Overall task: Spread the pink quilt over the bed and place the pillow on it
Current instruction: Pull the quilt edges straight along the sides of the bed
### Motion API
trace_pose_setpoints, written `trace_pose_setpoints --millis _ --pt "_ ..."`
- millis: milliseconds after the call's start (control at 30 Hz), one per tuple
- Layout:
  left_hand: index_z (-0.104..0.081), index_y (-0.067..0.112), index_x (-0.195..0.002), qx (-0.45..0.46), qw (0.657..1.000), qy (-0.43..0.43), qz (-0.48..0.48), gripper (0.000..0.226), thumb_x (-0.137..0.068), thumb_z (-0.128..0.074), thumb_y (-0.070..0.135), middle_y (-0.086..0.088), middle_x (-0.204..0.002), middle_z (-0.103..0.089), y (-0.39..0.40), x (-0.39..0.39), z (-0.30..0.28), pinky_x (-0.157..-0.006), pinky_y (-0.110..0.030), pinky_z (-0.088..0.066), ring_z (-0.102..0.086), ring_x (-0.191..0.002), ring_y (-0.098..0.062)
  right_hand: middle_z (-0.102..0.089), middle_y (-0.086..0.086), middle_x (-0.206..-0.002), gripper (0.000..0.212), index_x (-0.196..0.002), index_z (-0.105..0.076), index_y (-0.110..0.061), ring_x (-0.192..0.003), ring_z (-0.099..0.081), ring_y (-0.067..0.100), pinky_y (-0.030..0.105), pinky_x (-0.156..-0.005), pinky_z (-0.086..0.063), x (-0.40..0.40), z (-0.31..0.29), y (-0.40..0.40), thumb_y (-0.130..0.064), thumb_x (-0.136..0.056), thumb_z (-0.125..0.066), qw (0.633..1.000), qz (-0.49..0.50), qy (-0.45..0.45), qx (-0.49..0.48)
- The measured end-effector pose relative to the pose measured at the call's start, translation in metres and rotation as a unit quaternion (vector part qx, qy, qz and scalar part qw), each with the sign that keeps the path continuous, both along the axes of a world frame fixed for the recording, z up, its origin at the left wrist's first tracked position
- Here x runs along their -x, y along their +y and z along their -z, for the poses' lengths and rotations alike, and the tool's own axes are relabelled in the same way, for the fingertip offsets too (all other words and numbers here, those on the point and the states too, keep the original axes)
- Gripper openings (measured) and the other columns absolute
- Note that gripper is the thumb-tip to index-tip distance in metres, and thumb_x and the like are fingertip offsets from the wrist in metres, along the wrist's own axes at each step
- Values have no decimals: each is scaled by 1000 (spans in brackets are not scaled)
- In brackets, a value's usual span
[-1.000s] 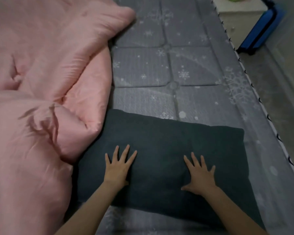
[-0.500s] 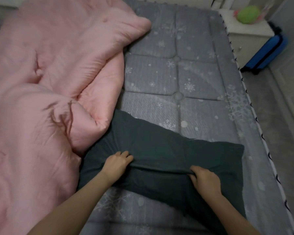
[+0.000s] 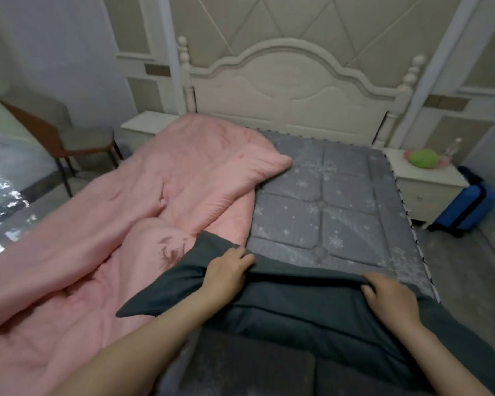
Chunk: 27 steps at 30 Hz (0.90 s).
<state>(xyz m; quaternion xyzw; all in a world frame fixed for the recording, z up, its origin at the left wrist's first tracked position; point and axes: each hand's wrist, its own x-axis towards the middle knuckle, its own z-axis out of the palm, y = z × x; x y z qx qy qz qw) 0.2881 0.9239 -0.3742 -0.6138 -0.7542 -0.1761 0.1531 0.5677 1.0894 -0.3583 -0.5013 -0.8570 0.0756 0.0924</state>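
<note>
A dark grey pillow (image 3: 303, 310) hangs lifted off the near part of the bed, held by its top edge. My left hand (image 3: 226, 271) grips that edge near the pillow's left end, and my right hand (image 3: 389, 295) grips it near the right end. The pink quilt (image 3: 132, 224) lies bunched and rumpled along the left half of the bed, its far corner folded over. The grey snowflake-patterned mattress (image 3: 326, 207) is bare on the right half. The pillow's left corner overlaps the quilt.
A cream headboard (image 3: 292, 90) stands at the far end. A white nightstand (image 3: 423, 181) with a green object is at the right, a blue case (image 3: 469, 207) beside it. A chair (image 3: 66, 132) and another nightstand (image 3: 146, 124) stand at the left.
My hands went from lying flat on the pillow to gripping its upper edge, then lifted it off the mattress. The view tilted up, bringing the headboard and room into sight.
</note>
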Motion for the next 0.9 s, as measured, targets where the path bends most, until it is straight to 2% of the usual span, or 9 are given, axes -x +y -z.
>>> trace_pose_setpoints --millis 300,433,500,633,767,800,833,867,900 --pt "-61 18 -77 -90 989 34 -109 19 -76 -42 16 0 -70 -55 -68 113 -80 -38 -29 -37 -56 -60 -22 -65 3 -121 32 -118 -63 -21 -108 -61 29 36 -82 -47 147 -76 -34 -17 -88 -55 991 -58 110 -55" --pt "-58 17 -76 -97 982 29 -161 5 -75 -55 13 -1 -72 -53 -129 183 -99 -37 -26 -32 -56 -63 -22 -68 6 -116 30 -115 -66 -23 -104 -63 32 38 -84 -48 245 -94 -67 -21 -86 -57 984 -117 117 -68" --pt "-57 17 -78 -105 976 14 -188 17 -70 -67 7 0 -74 -53 -158 219 -100 -38 -24 -30 -56 -66 -21 -69 6 -114 29 -113 -67 -23 -103 -63 31 38 -83 -47 296 -100 -82 -21 -86 -57 977 -156 127 -75" --pt "-57 19 -79 -153 956 6 -249 14 -70 -57 8 0 -74 -51 -197 293 -106 -39 -23 -26 -49 -72 -16 -69 4 -115 28 -113 -67 -18 -104 -63 29 36 -80 -48 404 -124 -102 -16 -86 -57 956 -225 158 -97" --pt "-63 13 -82 -202 924 -19 -324 30 -60 -66 -8 -5 -76 -53 -205 370 -123 -42 -24 -28 -54 -74 -22 -73 15 -81 22 -90 -74 -13 -73 -68 36 41 -69 -53 519 -161 -103 -16 -78 -56 907 -274 225 -226" --pt "-64 13 -86 -206 920 -40 -331 32 -62 -64 -8 -5 -79 -54 -203 386 -125 -44 -25 -32 -54 -78 -23 -72 16 -85 26 -91 -73 -13 -80 -67 36 45 -80 -51 544 -169 -101 -20 -79 -51 902 -271 219 -255" --pt "-65 15 -92 -207 917 -64 -335 33 -67 -63 -5 -4 -85 -55 -199 401 -124 -48 -28 -37 -55 -85 -24 -69 16 -104 31 -102 -70 -14 -102 -63 35 49 -97 -41 565 -175 -101 -26 -82 -48 917 -261 167 -252" --pt "-65 18 -101 -202 913 -95 -340 30 -76 -62 4 -2 -93 -58 -194 418 -118 -56 -31 -43 -56 -95 -24 -56 16 -131 40 -121 -59 -15 -127 -46 33 50 -111 -23 589 -173 -101 -32 -87 -47 935 -247 100 -233" --pt "-62 22 -113 -188 908 -138 -349 28 -85 -60 19 3 -107 -59 -190 430 -110 -69 -34 -48 -53 -108 -23 -33 13 -150 54 -138 -41 -16 -142 -21 30 50 -115 -6 603 -166 -98 -40 -90 -45 949 -232 20 -214"
